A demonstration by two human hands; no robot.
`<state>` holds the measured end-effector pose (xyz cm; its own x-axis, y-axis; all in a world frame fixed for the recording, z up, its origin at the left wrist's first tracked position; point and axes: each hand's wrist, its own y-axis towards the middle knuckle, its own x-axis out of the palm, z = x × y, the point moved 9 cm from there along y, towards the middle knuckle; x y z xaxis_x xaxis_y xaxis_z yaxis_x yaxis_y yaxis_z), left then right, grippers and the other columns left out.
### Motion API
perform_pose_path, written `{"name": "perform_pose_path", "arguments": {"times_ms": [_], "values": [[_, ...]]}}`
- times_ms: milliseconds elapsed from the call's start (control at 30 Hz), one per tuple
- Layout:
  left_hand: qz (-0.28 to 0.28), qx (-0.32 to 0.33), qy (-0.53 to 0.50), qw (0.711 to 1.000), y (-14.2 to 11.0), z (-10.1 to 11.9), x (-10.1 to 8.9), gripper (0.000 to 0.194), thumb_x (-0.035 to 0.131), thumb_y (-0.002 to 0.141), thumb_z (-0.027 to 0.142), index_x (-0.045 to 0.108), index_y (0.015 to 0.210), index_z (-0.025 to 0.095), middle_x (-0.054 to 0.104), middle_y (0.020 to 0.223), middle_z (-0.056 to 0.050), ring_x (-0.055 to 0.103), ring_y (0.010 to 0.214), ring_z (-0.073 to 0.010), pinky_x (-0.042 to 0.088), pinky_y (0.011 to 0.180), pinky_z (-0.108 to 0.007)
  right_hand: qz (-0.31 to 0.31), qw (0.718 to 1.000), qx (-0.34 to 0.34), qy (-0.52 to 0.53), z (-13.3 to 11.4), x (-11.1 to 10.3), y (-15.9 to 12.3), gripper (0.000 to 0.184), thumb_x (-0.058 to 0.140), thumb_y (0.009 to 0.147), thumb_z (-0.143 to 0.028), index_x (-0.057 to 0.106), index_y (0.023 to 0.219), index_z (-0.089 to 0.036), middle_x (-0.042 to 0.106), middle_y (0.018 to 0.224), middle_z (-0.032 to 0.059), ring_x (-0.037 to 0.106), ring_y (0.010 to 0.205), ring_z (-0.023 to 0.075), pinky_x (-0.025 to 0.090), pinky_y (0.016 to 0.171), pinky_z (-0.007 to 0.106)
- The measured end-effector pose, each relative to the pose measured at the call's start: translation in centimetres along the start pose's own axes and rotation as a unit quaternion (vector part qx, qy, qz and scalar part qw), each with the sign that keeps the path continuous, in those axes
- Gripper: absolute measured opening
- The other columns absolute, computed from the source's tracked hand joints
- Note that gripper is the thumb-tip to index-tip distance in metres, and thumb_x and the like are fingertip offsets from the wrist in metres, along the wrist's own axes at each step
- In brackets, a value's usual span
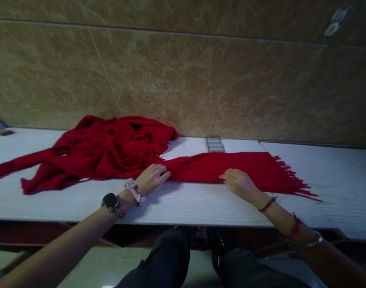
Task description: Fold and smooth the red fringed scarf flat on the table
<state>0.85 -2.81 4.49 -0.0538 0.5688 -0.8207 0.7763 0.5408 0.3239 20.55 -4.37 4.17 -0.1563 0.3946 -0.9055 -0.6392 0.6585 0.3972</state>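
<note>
A red fringed scarf (pixel 246 162) lies on the white tabletop, its right part flattened into a long strip with tassels at the right end. Toward the left it meets a crumpled red heap (pixel 111 144) with fringed ends; whether this is all one piece I cannot tell. My left hand (pixel 151 180) has its fingers closed on the scarf's near edge, where strip and heap meet. Farther right, my right hand (pixel 240 184) grips the same near edge, thumb and fingers together. The cloth under both hands is partly hidden.
The white table (pixel 189 204) ends close to my legs. Behind it rises a brown marbled wall (pixel 183 80). A blurred-out small rectangle (pixel 215 144) lies past the scarf, and a brown block (pixel 1 131) sits at the far left.
</note>
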Motion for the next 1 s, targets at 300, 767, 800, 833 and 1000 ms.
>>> {"name": "perform_pose_path", "arguments": {"times_ms": [300,767,800,833,1000], "values": [[-0.054,0.027,-0.03,0.998,0.8,2.5,0.2,0.021,0.046,0.082,0.011,0.06,0.095,0.02,0.06,0.092,-0.005,0.053,0.084,-0.0159,0.037,0.073,-0.029,-0.017,0.998,-0.06,0.032,-1.6,0.4,0.4,0.031,0.046,0.081,-0.012,0.058,0.109,-0.014,0.061,0.106,0.0108,0.052,0.099,0.0206,0.042,0.085,0.038],[0.038,0.021,-0.022,0.999,0.7,2.5,-0.4,0.02,0.045,0.081,0.008,0.062,0.088,0.017,0.059,0.088,-0.006,0.053,0.081,-0.0163,0.042,0.069,-0.027,-0.038,0.99,-0.035,0.133,-0.9,2.8,-0.1,0.043,0.04,0.077,-0.001,0.054,0.115,-0.012,0.056,0.119,0.0104,0.048,0.114,0.0171,0.039,0.097,0.037],[0.028,0.021,-0.03,0.999,0.7,2.5,-0.2,0.021,0.045,0.081,0.007,0.061,0.091,0.017,0.059,0.09,-0.005,0.054,0.081,-0.0158,0.043,0.07,-0.027,-0.039,0.989,-0.032,0.137,-0.9,2.7,-0.1,0.043,0.04,0.076,-0.002,0.054,0.116,-0.013,0.055,0.12,0.0101,0.047,0.114,0.0173,0.039,0.098,0.037],[0.017,0.024,-0.037,0.999,0.6,2.6,0.1,0.022,0.046,0.08,0.007,0.061,0.093,0.017,0.06,0.09,-0.005,0.054,0.081,-0.0153,0.044,0.07,-0.026,-0.04,0.989,-0.03,0.14,-0.9,2.7,-0.2,0.043,0.04,0.076,-0.002,0.054,0.116,-0.013,0.055,0.12,0.0101,0.047,0.115,0.0175,0.039,0.098,0.037],[-0.004,0.019,-0.042,0.999,0.5,2.5,0.6,0.02,0.048,0.078,0.006,0.062,0.09,0.017,0.059,0.083,-0.004,0.054,0.074,-0.0147,0.045,0.065,-0.024,-0.053,0.989,-0.043,0.129,-1.2,2.0,-0.2,0.042,0.041,0.078,-0.005,0.053,0.118,-0.011,0.053,0.122,0.0114,0.045,0.117,0.019,0.039,0.098,0.039]]}}
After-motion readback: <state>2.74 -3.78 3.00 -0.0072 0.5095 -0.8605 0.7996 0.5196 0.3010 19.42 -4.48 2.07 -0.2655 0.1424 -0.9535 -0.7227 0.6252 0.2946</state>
